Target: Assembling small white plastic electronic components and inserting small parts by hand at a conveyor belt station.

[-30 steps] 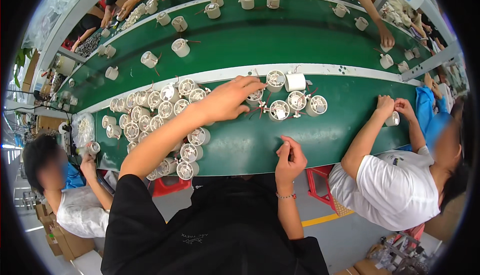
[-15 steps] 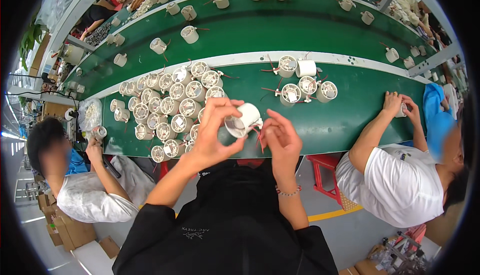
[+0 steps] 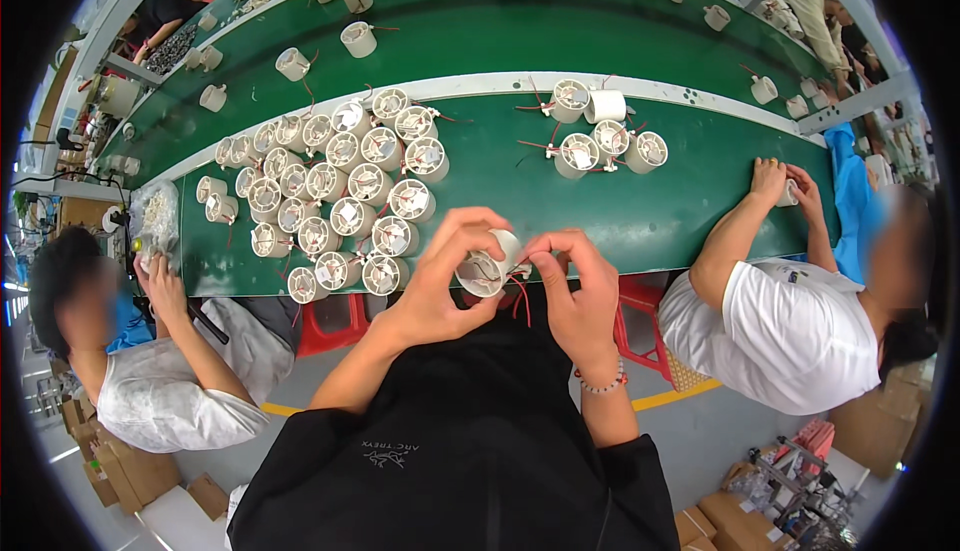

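Over the near edge of the bench, my left hand (image 3: 435, 286) is wrapped round a white plastic cylinder (image 3: 482, 275), thumb and fingers on opposite sides. Its open end is tilted toward me, and a thin wire shows inside. Red wires (image 3: 522, 301) dangle from the cylinder's right side. My right hand (image 3: 580, 301) pinches a red wire close to that side, its fingertips beside the cylinder wall. To the left, many similar cylinders (image 3: 350, 217) with spoked ends stand packed together on the green bench (image 3: 480, 201). Beyond my right hand is a smaller cluster (image 3: 577, 155) with red wires.
A pale rail (image 3: 470, 84) separates the bench from a green belt (image 3: 560, 26) with scattered cylinders. One person (image 3: 160, 371) sits at my left, another (image 3: 770, 321) at my right handling a cylinder. Red stools (image 3: 335, 323) stand beneath the bench edge.
My right hand has closed from loosely spread fingers into a pinch by the cylinder's side. The cylinder has tilted, its open end turning more toward me. The whole view has shifted slightly.
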A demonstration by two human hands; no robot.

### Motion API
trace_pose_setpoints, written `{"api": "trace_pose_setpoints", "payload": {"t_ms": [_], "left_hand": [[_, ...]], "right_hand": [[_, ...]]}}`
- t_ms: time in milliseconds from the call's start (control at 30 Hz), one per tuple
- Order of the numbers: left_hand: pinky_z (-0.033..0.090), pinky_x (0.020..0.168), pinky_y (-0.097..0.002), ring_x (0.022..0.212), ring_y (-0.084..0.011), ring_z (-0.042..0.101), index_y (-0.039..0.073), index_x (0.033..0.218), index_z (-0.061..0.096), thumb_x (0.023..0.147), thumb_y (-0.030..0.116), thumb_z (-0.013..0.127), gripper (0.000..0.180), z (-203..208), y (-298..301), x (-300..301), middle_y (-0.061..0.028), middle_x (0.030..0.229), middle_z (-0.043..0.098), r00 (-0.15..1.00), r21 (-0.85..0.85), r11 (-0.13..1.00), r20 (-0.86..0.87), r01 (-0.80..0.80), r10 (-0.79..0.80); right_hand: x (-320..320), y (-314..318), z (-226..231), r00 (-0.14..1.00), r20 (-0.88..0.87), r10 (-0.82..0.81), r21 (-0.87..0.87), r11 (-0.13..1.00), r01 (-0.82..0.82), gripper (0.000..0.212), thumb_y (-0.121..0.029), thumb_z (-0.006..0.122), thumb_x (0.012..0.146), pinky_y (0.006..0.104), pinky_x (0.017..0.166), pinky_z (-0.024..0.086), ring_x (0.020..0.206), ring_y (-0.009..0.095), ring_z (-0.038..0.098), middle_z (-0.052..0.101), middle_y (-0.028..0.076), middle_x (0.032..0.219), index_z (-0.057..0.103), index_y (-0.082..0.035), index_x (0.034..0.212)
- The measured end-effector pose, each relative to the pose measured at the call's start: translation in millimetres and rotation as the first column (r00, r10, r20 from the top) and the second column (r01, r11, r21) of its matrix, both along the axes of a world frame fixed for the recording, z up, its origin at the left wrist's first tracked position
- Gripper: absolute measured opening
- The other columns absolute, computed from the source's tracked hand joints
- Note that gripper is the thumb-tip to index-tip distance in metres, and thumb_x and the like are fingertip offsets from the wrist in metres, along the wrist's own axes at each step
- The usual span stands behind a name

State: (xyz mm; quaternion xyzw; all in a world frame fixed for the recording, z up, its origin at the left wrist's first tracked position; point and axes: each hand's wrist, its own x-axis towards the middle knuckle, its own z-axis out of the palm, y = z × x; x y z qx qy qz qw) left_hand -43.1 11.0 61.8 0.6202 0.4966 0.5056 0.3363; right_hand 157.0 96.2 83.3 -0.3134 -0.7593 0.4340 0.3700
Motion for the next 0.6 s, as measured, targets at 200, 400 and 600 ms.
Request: {"api": "trace_pose_setpoints", "payload": {"t_ms": [200, 400, 600], "left_hand": [[0.050, 0.112, -0.0412, 0.135, -0.0253, 0.055, 0.008, 0.131, 0.047, 0.084, -0.007, 0.075, 0.056, -16.7, -4.9, 10.9, -0.0161, 0.145, 0.047, 0.965, -0.067, 0.994, 0.254, 0.084, -0.064], [0.049, 0.112, -0.0370, 0.135, -0.0217, 0.053, 0.008, 0.132, 0.045, 0.088, -0.004, 0.076, 0.056, -13.6, -9.1, 26.3, -0.0155, 0.144, 0.048, 0.774, -0.181, 0.974, 0.633, 0.140, 0.006], [0.049, 0.112, -0.0362, 0.134, -0.0205, 0.055, 0.009, 0.135, 0.044, 0.091, -0.002, 0.079, 0.057, -21.6, -11.9, 34.1, -0.0137, 0.145, 0.049, 0.876, -0.145, 0.988, 0.482, 0.056, 0.021]], "right_hand": [[0.1, -17.2, -10.6, 0.968, -0.237, -0.080, -0.271, 0.962, 0.013, 0.014, -0.005, 0.067, 0.108, 0.0276, 0.082, 0.055, 0.091, 0.016, 0.071, 0.079, 0.011, 0.107, 0.062, 0.002, 0.118], [18.0, -23.0, -9.4, 0.976, -0.216, 0.032, -0.179, 0.981, -0.072, 0.041, 0.001, 0.076, 0.098, 0.0270, 0.083, 0.055, 0.090, 0.016, 0.071, 0.077, 0.011, 0.112, 0.063, 0.005, 0.137], [11.2, -22.3, -13.4, 0.992, -0.091, -0.086, -0.080, 0.994, 0.079, 0.036, 0.004, 0.080, 0.091, 0.0249, 0.077, 0.054, 0.085, 0.015, 0.068, 0.074, 0.007, 0.105, 0.076, 0.001, 0.126]]}}
